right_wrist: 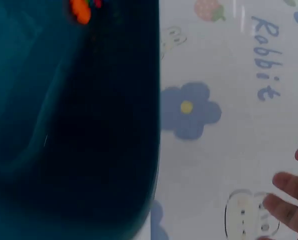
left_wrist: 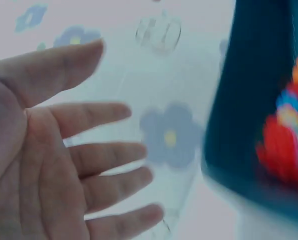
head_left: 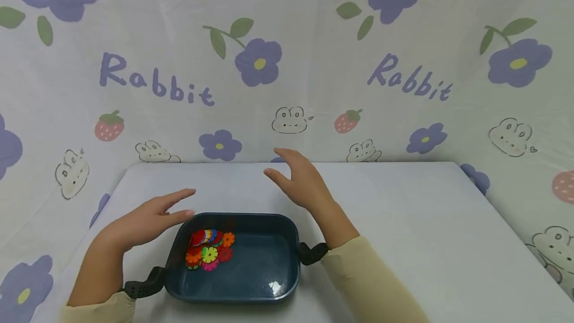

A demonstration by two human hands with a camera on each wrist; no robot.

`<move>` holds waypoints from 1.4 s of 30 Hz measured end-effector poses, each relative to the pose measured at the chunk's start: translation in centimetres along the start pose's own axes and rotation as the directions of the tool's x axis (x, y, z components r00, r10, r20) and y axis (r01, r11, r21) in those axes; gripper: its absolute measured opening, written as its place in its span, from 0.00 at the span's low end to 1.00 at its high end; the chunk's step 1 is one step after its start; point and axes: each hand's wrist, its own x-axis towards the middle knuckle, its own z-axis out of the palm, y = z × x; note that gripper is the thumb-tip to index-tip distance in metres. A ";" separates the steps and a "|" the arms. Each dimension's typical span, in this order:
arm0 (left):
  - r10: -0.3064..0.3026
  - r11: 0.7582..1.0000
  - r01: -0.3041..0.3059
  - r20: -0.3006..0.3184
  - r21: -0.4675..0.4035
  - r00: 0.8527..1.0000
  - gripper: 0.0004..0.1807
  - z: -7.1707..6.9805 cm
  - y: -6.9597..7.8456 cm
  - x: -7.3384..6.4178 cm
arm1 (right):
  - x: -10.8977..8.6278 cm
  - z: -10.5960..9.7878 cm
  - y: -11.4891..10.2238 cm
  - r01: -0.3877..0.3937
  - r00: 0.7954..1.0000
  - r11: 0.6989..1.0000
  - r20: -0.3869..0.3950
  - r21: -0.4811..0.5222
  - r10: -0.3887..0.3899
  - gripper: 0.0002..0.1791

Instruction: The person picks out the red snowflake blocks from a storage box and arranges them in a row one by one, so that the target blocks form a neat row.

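Note:
A dark blue rectangular tray (head_left: 255,263) with rounded corners stands on the white table near its front. Several colourful flower-shaped plastic discs (head_left: 210,254) lie in a heap at its left side, in red, orange, yellow, pink and blue. My left hand (head_left: 150,221) hovers beside the tray's upper left corner, fingers spread and nothing in them; the left wrist view shows its bare palm (left_wrist: 44,165). Beyond the tray's right back corner my right hand (head_left: 300,181) is raised with fingers extended, holding nothing. Only some of its fingertips (right_wrist: 289,195) show in the right wrist view.
Dark wrist-camera mounts sit at the left wrist (head_left: 144,283) and the right wrist (head_left: 312,253), close to the tray's sides. A white cloth backdrop (head_left: 314,64) with purple flowers and rabbits rises behind the white table (head_left: 426,243), which stretches off to the right.

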 end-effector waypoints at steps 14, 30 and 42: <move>-0.003 0.890 0.005 0.005 -0.456 1.000 0.29 3.1 -7.4 0.0 | 2.6 6.5 -5.9 -0.007 0.970 0.759 0.189 0.651 -0.153 0.16; 0.144 0.750 -0.143 -0.052 -0.646 0.988 0.22 4.1 -10.2 0.4 | 1.3 13.4 -7.5 -0.169 0.676 0.852 0.687 0.496 -0.266 0.16; 0.097 0.778 -0.123 -0.076 -0.616 0.992 0.20 4.2 -10.0 0.3 | 0.9 14.6 -7.3 0.121 0.753 0.967 0.614 0.225 -0.237 0.14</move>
